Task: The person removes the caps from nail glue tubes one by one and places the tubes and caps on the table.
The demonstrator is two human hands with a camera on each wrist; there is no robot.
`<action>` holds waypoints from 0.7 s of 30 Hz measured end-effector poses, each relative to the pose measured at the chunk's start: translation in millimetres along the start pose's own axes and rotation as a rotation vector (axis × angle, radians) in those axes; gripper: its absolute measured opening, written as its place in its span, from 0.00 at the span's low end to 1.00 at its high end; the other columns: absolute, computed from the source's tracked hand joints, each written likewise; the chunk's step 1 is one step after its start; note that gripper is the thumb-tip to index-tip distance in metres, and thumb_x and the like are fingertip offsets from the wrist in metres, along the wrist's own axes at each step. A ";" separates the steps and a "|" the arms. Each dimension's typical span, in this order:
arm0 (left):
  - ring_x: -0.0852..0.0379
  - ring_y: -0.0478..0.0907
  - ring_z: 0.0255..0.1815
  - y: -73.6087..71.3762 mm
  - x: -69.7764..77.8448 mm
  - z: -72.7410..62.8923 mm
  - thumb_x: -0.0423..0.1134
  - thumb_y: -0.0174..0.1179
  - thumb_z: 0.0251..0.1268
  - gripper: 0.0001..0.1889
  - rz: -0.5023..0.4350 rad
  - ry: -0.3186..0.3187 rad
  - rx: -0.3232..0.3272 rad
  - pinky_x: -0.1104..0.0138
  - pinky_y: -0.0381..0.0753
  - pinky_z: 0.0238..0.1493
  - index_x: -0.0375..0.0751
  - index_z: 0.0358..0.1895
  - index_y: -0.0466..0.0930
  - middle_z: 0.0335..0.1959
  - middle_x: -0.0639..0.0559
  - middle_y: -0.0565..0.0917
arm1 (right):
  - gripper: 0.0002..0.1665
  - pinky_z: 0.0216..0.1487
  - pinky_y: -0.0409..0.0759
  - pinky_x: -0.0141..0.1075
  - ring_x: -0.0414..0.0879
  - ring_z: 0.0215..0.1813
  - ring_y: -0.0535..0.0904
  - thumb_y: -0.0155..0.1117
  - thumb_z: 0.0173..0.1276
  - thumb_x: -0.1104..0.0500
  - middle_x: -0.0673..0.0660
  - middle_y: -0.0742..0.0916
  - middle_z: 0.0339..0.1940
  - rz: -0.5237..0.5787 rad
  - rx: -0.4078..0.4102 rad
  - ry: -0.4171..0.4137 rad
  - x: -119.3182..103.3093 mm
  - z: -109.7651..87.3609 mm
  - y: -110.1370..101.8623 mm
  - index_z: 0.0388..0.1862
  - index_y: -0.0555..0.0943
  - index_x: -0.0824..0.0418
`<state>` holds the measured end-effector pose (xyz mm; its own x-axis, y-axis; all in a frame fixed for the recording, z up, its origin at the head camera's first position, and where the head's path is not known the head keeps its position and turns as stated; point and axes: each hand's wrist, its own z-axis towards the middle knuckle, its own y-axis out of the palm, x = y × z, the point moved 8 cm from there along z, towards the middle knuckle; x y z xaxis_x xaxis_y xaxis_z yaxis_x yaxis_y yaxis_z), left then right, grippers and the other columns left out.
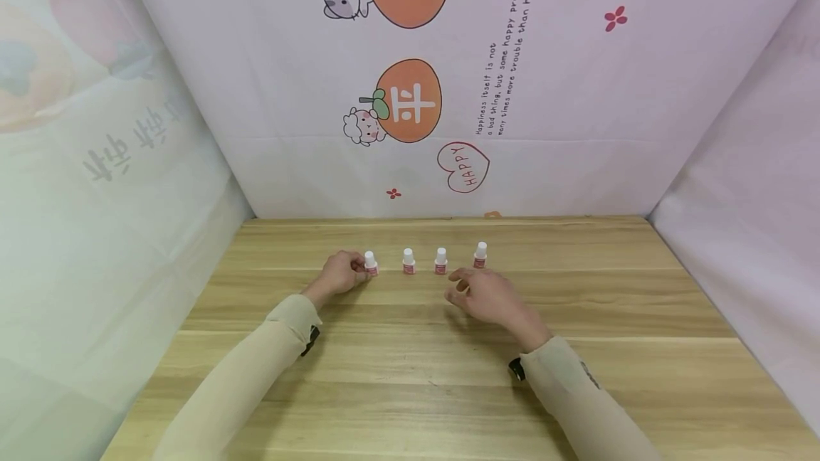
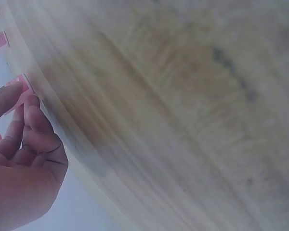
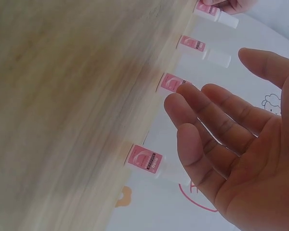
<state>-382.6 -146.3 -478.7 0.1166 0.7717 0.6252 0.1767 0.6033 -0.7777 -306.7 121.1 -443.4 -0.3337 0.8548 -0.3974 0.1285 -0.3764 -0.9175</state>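
Several small white bottles with pink labels and white caps stand upright in a row on the wooden table. My left hand (image 1: 342, 272) pinches the leftmost bottle (image 1: 371, 264) between thumb and fingers; the left wrist view shows the fingertips against its pink label (image 2: 25, 84). Two middle bottles, one (image 1: 408, 262) and another (image 1: 440, 262), stand apart to its right. The rightmost bottle (image 1: 480, 255) is set slightly farther back. My right hand (image 1: 487, 296) hovers in front of it with loosely bent fingers and holds nothing. In the right wrist view, the fingers (image 3: 221, 130) partly cover two bottles.
The wooden table (image 1: 397, 375) runs back to a white printed cloth (image 1: 544, 176) with cartoon fruit and lettering. Cloth walls also rise at the left (image 1: 77, 233) and right (image 1: 756, 183). Both forearms wear light sleeves and dark wrist straps.
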 end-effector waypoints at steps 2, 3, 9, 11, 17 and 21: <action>0.57 0.76 0.34 0.2 -0.4 -0.9 0.38 0.69 0.62 0.11 -0.010 0.000 -0.004 0.67 0.76 0.39 0.36 0.43 0.85 0.35 0.47 0.86 | 0.25 0.49 0.82 0.49 0.50 0.48 0.86 0.63 0.71 0.45 0.54 0.90 0.45 0.003 0.002 0.002 -0.2 -0.1 0.1 0.59 0.81 0.57; 0.57 0.76 0.34 0.2 -0.5 -1.1 0.39 0.69 0.62 0.11 -0.012 0.001 -0.006 0.67 0.75 0.39 0.36 0.43 0.85 0.35 0.47 0.86 | 0.25 0.49 0.82 0.49 0.50 0.48 0.86 0.63 0.71 0.45 0.54 0.90 0.45 0.004 0.002 0.002 -0.3 -0.2 0.2 0.59 0.82 0.57; 0.57 0.78 0.35 2.2 -1.2 -3.8 0.39 0.70 0.61 0.12 -0.024 0.012 -0.029 0.68 0.77 0.38 0.36 0.44 0.85 0.36 0.46 0.86 | 0.25 0.49 0.82 0.49 0.50 0.47 0.86 0.63 0.71 0.45 0.55 0.90 0.45 0.013 0.006 0.001 -0.9 -1.2 0.1 0.59 0.82 0.58; 0.57 0.78 0.35 3.0 -0.7 -5.4 0.39 0.70 0.61 0.12 -0.027 0.012 -0.037 0.68 0.77 0.38 0.36 0.44 0.85 0.36 0.46 0.86 | 0.25 0.49 0.82 0.49 0.50 0.47 0.86 0.63 0.71 0.45 0.55 0.90 0.44 0.013 0.008 0.000 -0.9 -1.4 0.0 0.59 0.82 0.58; 0.57 0.80 0.36 5.0 4.0 -8.2 0.37 0.71 0.60 0.11 -0.011 0.045 -0.048 0.68 0.78 0.39 0.35 0.42 0.86 0.35 0.46 0.87 | 0.24 0.49 0.82 0.49 0.50 0.46 0.86 0.64 0.71 0.46 0.55 0.90 0.44 0.009 0.017 0.005 -1.6 -1.8 0.2 0.58 0.82 0.58; 0.58 0.81 0.35 4.5 6.8 -9.8 0.36 0.71 0.59 0.10 -0.007 0.068 -0.048 0.68 0.79 0.39 0.34 0.41 0.86 0.35 0.46 0.88 | 0.23 0.49 0.82 0.49 0.48 0.46 0.86 0.64 0.70 0.46 0.54 0.90 0.43 -0.001 0.028 0.007 -2.6 -1.4 0.0 0.58 0.82 0.58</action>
<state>-371.4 -140.3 -477.3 0.1806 0.7511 0.6350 0.2241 0.5972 -0.7702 -304.6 119.4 -442.4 -0.3272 0.8576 -0.3967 0.1017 -0.3854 -0.9171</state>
